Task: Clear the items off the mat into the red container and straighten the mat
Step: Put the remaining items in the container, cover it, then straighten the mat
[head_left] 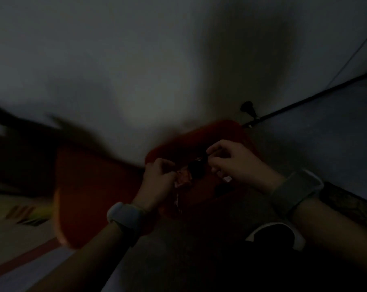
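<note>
1. The scene is very dark and blurred, so small details are hard to read.
2. The left hand [157, 178] is curled, its fingers closed on a crumpled pinkish wrapper [183, 179] that sticks out from its right side.
3. The right hand [233, 163] is also curled, thumb and forefinger pinched on a small dark round object [196, 170]; what it is cannot be told.
4. The dark object sits between the two hands, touching the wrapper.
5. Both hands hover over the red container [224, 129], whose rim shows just beyond the right hand's knuckles; the wrapper and dark object are above its inside.
6. Each wrist wears a band: a pale one [125, 217] on the left, a greyish one [294, 190] on the right.
7. To the left of the left hand lies a broad red-orange surface [90, 186]; whether it is the mat cannot be told.
8. Beyond the right hand a small black item [247, 107] stands against the wall.
</note>
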